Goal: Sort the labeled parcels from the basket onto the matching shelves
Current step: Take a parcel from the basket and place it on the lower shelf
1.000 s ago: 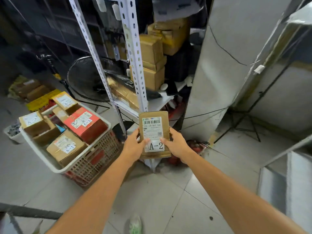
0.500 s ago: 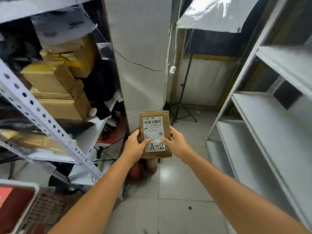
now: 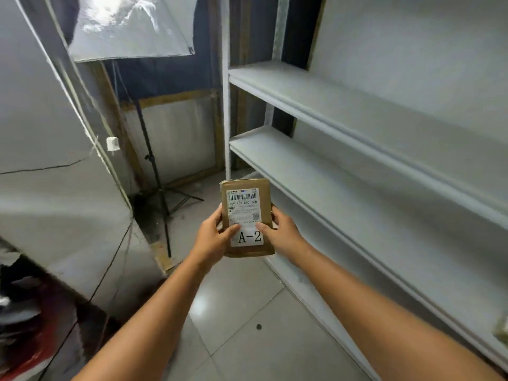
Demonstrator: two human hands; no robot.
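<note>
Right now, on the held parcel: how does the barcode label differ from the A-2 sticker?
The barcode label sits high on the parcel; the A-2 sticker sits below it. The barcode label carries a barcode, small print and a QR code; the A-2 sticker only large black characters. The barcode label is taller than the A-2 sticker. Both are white, with thumbs of the left hand and right hand where they meet.
</note>
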